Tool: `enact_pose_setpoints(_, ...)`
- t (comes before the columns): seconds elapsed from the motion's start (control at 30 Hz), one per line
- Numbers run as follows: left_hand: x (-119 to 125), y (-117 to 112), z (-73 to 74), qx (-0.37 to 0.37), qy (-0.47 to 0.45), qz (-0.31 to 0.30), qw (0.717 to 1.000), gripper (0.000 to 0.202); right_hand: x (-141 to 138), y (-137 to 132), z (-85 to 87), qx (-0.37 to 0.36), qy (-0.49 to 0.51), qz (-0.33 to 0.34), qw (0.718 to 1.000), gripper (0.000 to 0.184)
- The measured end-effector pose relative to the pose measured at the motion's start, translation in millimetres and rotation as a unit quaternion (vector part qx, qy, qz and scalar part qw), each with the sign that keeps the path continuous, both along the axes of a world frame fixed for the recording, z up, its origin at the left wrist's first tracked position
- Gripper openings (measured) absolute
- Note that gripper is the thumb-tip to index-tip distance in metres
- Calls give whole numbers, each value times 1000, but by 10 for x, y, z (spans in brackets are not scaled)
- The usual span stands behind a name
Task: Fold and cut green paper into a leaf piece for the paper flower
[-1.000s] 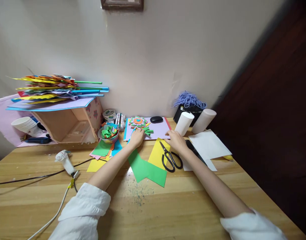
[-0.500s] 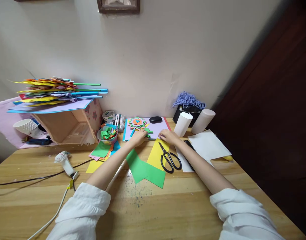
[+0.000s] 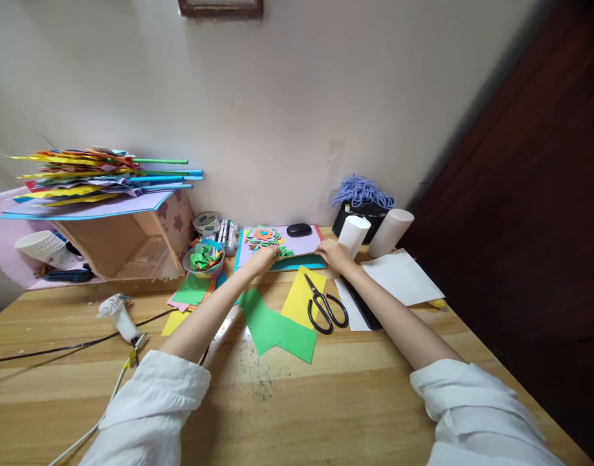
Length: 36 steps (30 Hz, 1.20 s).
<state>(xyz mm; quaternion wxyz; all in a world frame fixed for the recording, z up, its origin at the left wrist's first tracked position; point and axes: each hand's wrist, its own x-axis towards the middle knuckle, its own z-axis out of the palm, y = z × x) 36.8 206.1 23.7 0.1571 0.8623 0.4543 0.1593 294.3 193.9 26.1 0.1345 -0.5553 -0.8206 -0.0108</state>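
At the back of the table, my left hand (image 3: 265, 259) is closed on the near edge of a lilac paper sheet (image 3: 304, 244). My right hand (image 3: 334, 253) pinches the same edge near its right corner. That edge is raised a little, and blue paper (image 3: 299, 263) shows underneath. On the sheet lie a layered paper flower (image 3: 263, 237) with an orange middle, green paper pieces (image 3: 285, 251) by my left fingers, and a black computer mouse (image 3: 299, 230). Nearer me, black-handled scissors (image 3: 322, 305) rest on yellow paper (image 3: 297, 294), with green paper (image 3: 277, 330) beside them.
A bowl of paper scraps (image 3: 204, 259) and a pink box (image 3: 127, 249) topped with paper flowers stand left. A hot glue gun (image 3: 120, 317) with cables lies in front of them. White paper rolls (image 3: 354, 234), purple yarn (image 3: 362, 191) and white paper (image 3: 404, 278) are right.
The lilac sheet's near edge has risen, uncovering blue paper below. My right hand has moved slightly right along that edge. The view has shifted a little.
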Motion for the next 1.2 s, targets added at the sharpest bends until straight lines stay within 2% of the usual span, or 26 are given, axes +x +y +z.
enact_pose_setpoints(0.23,-69,34,-59,-18,-77,31,996,29,-61,242,248,-9,-38,-15,999,15)
enact_pose_setpoints(0.33,-67,41,-72,-19,-92,33,995,36,-73,301,291,-19,-50,-16,998,13)
enact_pose_setpoints(0.6,-90,53,-91,-19,-100,31,994,39,-45,265,234,-43,-60,-23,997,11)
enact_pose_setpoints(0.77,-101,-29,-50,4,-97,28,995,34,-61,246,217,-42,-54,-22,997,10)
enact_pose_setpoints(0.9,-21,-84,-34,28,-88,18,996,36,-60,253,202,-35,-44,-23,998,10)
enact_pose_setpoints(1.2,42,-4,-52,47,-80,39,995,14,-47,199,192,-11,-3,-21,1000,10)
